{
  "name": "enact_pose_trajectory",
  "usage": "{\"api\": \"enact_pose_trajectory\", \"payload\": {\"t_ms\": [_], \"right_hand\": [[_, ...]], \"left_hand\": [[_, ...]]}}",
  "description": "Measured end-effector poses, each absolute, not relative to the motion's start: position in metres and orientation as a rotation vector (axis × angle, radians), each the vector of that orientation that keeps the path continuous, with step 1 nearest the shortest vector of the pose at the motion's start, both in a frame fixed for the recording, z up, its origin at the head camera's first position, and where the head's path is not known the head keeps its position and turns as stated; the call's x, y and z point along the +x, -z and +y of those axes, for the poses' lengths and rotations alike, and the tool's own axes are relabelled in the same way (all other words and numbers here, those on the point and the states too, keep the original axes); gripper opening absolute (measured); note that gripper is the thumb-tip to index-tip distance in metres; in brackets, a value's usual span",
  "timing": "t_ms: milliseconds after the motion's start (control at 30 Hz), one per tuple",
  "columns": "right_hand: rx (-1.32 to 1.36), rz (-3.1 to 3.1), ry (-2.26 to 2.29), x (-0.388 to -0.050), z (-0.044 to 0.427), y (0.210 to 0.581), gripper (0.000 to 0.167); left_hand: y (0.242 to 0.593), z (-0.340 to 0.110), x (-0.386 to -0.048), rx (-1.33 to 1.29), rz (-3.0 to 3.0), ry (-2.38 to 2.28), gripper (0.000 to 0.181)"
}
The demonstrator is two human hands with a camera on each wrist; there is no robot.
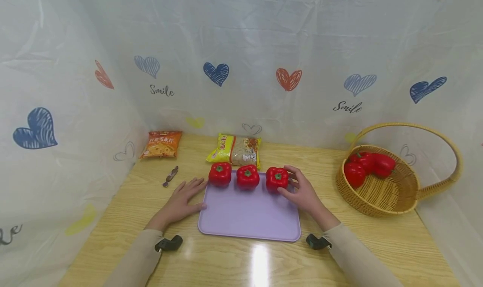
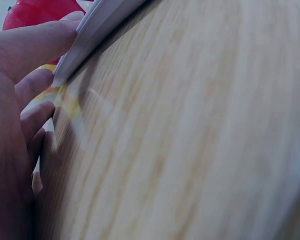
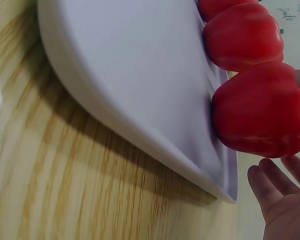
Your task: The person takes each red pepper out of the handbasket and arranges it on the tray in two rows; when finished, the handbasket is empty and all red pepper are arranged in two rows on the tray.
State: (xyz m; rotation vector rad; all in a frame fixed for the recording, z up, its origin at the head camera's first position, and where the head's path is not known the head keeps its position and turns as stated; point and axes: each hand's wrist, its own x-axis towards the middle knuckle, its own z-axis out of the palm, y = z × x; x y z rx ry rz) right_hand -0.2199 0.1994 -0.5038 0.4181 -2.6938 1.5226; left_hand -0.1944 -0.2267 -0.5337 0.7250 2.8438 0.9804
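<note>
Three red bell peppers stand in a row along the far edge of a lilac tray (image 1: pixel 249 220): the left one (image 1: pixel 220 174), the middle one (image 1: pixel 247 177) and the right one (image 1: pixel 277 179). My right hand (image 1: pixel 303 194) is around the right pepper, thumb on its near side and fingers at its right; in the right wrist view the fingers curve about this pepper (image 3: pixel 262 110). Beside the tray's left edge my left hand (image 1: pixel 181 203) rests with fingers spread, and in the left wrist view its thumb touches the tray's rim (image 2: pixel 90 37).
A wicker basket (image 1: pixel 377 194) with several red peppers (image 1: pixel 354 174) stands at the right. Behind the tray lies a yellow snack packet (image 1: pixel 235 150); an orange packet (image 1: pixel 162 144) is at the back left, with a small brown wrapped item (image 1: pixel 171 176) in front of it.
</note>
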Motion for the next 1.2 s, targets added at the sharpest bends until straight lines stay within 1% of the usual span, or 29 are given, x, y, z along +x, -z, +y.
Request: {"api": "enact_pose_trajectory", "payload": {"t_ms": [333, 867, 1200], "right_hand": [[0.490, -2.647, -1.527, -0.214, 0.216, 0.503, 0.076], [0.432, -2.638, -1.502, -0.202, 0.256, 0.497, 0.067], [0.393, -2.644, -1.377, -0.190, 0.284, 0.478, 0.065]], "left_hand": [[0.533, -0.226, -0.194, 0.730, 2.848, -0.979, 0.075], [0.531, -0.226, -0.193, 0.724, 2.846, -0.987, 0.074], [0.531, -0.228, -0.194, 0.719, 2.830, -0.984, 0.075]]}}
